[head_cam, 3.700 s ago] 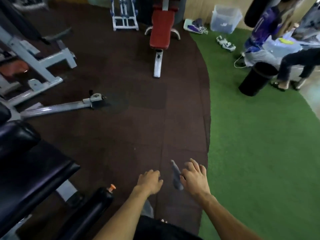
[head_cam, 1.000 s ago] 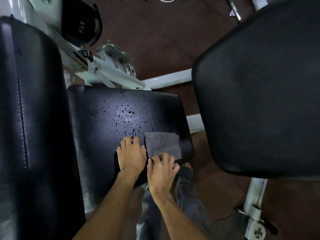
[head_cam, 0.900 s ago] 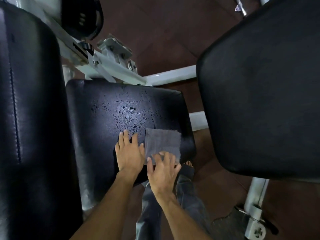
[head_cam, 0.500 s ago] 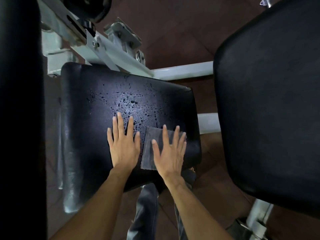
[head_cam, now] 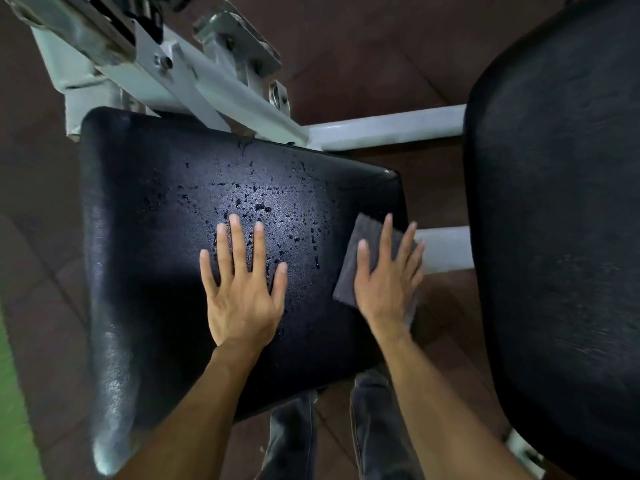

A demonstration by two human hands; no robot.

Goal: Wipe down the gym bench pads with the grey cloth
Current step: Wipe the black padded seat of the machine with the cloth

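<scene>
A black bench pad (head_cam: 156, 220) lies below me, dotted with wet droplets around its middle. My left hand (head_cam: 242, 292) rests flat on the pad's centre with fingers spread and straight. The grey cloth (head_cam: 353, 258) lies at the pad's right edge, partly hanging past it. My right hand (head_cam: 388, 282) presses flat on the cloth with straight fingers. A second, larger black pad (head_cam: 561, 220) fills the right side of the view.
The white metal frame (head_cam: 207, 81) of the machine runs behind the wet pad, with a crossbar (head_cam: 384, 128) joining the right pad. Dark brown rubber floor (head_cam: 346, 46) lies around. My legs in dark trousers (head_cam: 374, 427) stand between the pads. Green turf (head_cam: 14, 427) shows bottom left.
My right hand has slid the cloth rightward from the pad's lower middle to its right edge. The left hand stays flat on the pad. The view has moved closer.
</scene>
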